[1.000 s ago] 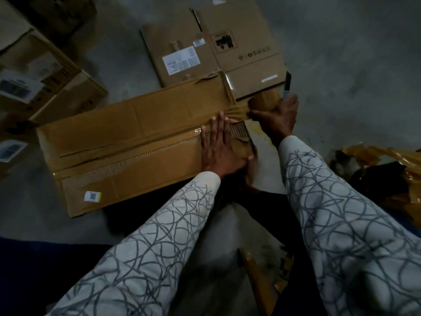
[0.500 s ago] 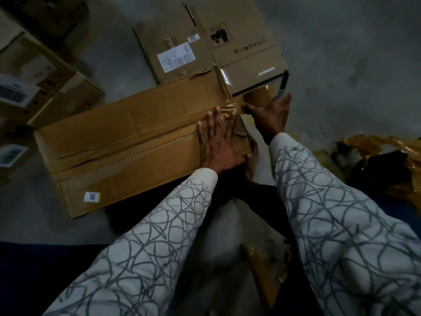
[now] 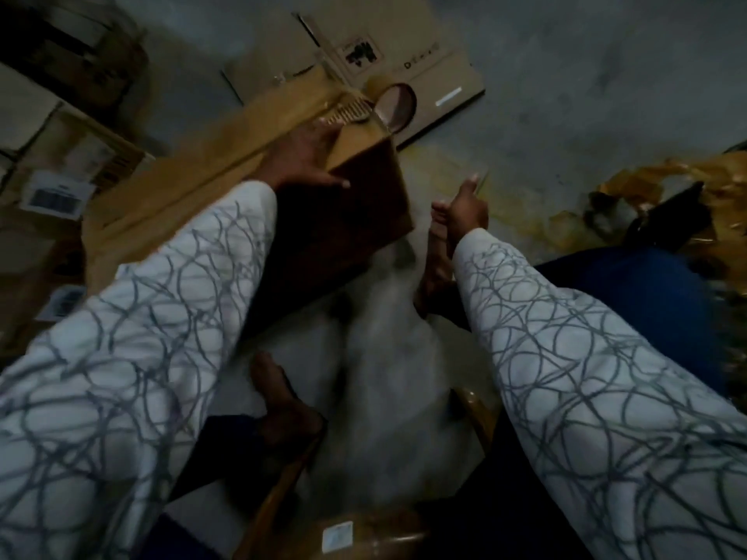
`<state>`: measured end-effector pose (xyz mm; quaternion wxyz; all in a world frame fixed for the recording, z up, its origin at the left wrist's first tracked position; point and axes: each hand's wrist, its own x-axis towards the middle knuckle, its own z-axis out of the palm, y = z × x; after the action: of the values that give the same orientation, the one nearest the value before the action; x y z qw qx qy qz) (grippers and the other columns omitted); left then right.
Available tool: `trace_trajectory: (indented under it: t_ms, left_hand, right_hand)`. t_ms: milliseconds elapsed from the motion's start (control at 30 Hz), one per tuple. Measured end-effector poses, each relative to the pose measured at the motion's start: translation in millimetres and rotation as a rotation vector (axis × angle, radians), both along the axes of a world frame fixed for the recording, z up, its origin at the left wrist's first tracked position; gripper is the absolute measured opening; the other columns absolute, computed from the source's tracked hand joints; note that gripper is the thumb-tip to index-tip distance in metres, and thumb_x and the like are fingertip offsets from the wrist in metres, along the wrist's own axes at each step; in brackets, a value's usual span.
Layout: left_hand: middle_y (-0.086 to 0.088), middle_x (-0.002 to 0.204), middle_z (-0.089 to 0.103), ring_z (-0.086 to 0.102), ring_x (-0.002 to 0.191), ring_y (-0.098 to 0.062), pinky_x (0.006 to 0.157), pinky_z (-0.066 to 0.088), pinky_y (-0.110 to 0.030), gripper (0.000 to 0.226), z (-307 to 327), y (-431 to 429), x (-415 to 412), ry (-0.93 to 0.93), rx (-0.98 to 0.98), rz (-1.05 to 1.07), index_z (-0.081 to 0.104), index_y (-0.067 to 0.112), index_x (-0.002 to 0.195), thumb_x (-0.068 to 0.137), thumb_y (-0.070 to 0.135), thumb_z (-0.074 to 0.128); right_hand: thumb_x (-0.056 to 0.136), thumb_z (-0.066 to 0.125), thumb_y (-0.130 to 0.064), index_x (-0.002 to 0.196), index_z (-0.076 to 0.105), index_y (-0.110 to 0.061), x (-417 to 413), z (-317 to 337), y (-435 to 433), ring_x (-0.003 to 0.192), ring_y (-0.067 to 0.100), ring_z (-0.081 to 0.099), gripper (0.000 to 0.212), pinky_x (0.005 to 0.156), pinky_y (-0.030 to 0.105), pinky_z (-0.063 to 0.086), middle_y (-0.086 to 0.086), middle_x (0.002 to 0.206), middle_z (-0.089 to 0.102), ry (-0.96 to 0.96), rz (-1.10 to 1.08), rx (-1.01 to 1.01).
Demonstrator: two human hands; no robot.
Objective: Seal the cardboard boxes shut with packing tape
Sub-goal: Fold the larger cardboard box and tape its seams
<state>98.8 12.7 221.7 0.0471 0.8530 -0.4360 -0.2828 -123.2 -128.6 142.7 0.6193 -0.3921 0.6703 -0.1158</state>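
Observation:
The long cardboard box (image 3: 194, 183) lies in front of me, blurred, with its near right end raised and its dark end face (image 3: 355, 220) turned toward me. Brown tape runs along its top seam. My left hand (image 3: 307, 155) grips the box's right end, thumb hooked over the end face. The roll of brown packing tape (image 3: 394, 105) sits at the far corner of that end, still joined to the taped seam. My right hand (image 3: 463, 208) hovers to the right of the box, apart from it, thumb up and fingers spread, with nothing visible in it.
A flattened printed carton (image 3: 404, 54) lies on the floor behind the box. Stacked labelled boxes (image 3: 60, 163) stand at left. Crumpled brown tape waste (image 3: 667, 187) lies at right. My bare feet (image 3: 432, 268) rest on the floor; another labelled box (image 3: 339, 535) sits at the bottom.
My right hand has let go of the tape roll and dropped back to the right. My left hand shifted from pressing the seam to gripping the box's end, which has tipped up.

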Motion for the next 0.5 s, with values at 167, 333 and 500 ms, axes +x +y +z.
trace_trajectory:
  t_ms: [167, 333, 500]
  left_hand:
    - [-0.008, 0.159, 0.036, 0.037, 0.143, -0.030, 0.117, 0.031, -0.040, 0.068, 16, -5, 22, -0.074, -0.124, 0.156, 0.033, 0.024, 0.156, 0.096, 0.036, 0.064]
    - [-0.006, 0.161, 0.033, 0.034, 0.145, -0.029, 0.117, 0.029, -0.039, 0.062, 12, -9, 24, -0.107, -0.153, 0.209, 0.030, 0.026, 0.157, 0.101, 0.032, 0.057]
    - [-0.011, 0.157, 0.036, 0.037, 0.141, -0.033, 0.117, 0.030, -0.047, 0.061, 12, -13, 43, -0.032, -0.115, 0.207, 0.029, 0.025, 0.156, 0.101, 0.034, 0.054]
  right_hand:
    - [0.098, 0.027, -0.067, 0.113, 0.067, -0.007, -5, 4, 11, 0.058, 0.020, 0.063, 0.073, 0.049, 0.023, 0.044, 0.004, 0.078, 0.075, 0.029, 0.006, 0.089]
    - [0.101, 0.029, -0.062, 0.108, 0.073, -0.014, -14, 2, 17, 0.061, 0.019, 0.062, 0.065, 0.056, 0.022, 0.043, 0.005, 0.088, 0.075, 0.018, -0.040, 0.118]
    - [0.099, 0.031, -0.066, 0.100, 0.071, -0.021, -14, 0, 20, 0.054, 0.015, 0.059, 0.060, 0.052, 0.021, 0.040, -0.001, 0.067, 0.065, 0.004, -0.060, 0.164]
